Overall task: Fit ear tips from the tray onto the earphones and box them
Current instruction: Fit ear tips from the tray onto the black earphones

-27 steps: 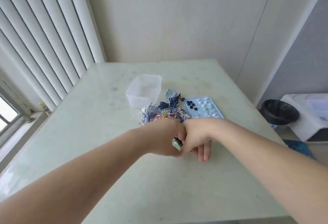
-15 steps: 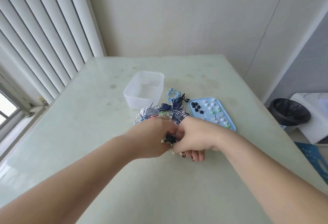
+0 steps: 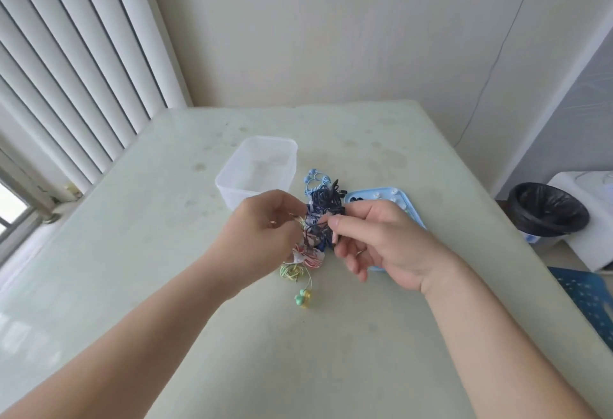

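A tangle of coloured earphone cables (image 3: 320, 216) hangs between my two raised hands over the pale green table (image 3: 166, 286). My left hand (image 3: 262, 236) pinches the cables from the left. From the right, my right hand (image 3: 374, 239) pinches a dark cable with thumb and forefinger. A green and yellow pair of earbuds (image 3: 303, 297) dangles from the bundle down to the table. The light blue tray (image 3: 394, 198) of ear tips lies behind my right hand, mostly hidden. A clear plastic box (image 3: 258, 171) stands beyond my left hand.
A black-lined waste bin (image 3: 547, 216) stands on the floor off the table's right edge, beside a white unit (image 3: 593, 206). Vertical blinds (image 3: 66, 70) cover the window on the left. A wall runs behind the table's far edge.
Both hands have lifted off the table and drawn slightly apart, raising the cable tangle. The green and yellow earbuds now hang free below it.
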A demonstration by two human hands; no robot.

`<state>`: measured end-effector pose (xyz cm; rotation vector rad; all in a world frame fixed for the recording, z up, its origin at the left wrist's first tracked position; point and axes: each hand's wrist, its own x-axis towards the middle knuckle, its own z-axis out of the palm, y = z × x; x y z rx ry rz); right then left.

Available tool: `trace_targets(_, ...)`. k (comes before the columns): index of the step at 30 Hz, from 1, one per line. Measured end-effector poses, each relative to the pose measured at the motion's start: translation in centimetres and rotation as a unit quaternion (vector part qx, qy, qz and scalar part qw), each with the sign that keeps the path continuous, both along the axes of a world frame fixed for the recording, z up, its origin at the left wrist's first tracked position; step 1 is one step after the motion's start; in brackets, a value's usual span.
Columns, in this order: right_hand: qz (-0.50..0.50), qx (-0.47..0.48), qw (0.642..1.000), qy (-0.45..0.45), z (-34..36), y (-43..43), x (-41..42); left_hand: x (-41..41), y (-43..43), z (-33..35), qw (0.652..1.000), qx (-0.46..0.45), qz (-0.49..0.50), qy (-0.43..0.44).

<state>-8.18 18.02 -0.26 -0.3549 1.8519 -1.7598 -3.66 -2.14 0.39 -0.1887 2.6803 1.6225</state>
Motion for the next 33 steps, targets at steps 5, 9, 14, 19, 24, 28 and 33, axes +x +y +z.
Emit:
trace_targets(5,-0.028,-0.075,0.997,0.017,-0.7,-0.2,0.6,0.7,2.3,0.4,0.986,0.139,0.023,-0.093)
trace_targets(9,-0.037,-0.099,0.993,0.045,-1.1,0.0,1.0,0.4,3.3,0.2,0.976,0.186,0.038,-0.106)
trace_targets(14,0.006,-0.087,0.992,0.087,-1.6,0.3,1.6,-0.1,3.6,-0.2,0.963,0.255,0.048,-0.068)
trace_targets(19,0.023,-0.052,0.992,0.113,-1.3,0.8,1.6,-0.2,3.0,-0.2,0.952,0.298,0.075,0.009)
trace_targets(24,0.052,-0.05,0.993,0.09,-0.7,0.9,2.1,0.9,3.4,0.1,0.919,0.384,0.078,0.038)
trace_targets(28,-0.001,-0.061,0.996,0.063,-0.5,0.7,2.2,1.3,4.5,0.4,0.904,0.418,0.08,0.05)
trace_targets(33,-0.093,-0.041,0.99,0.099,-0.1,1.1,1.4,1.0,5.2,0.3,0.906,0.413,0.063,0.064)
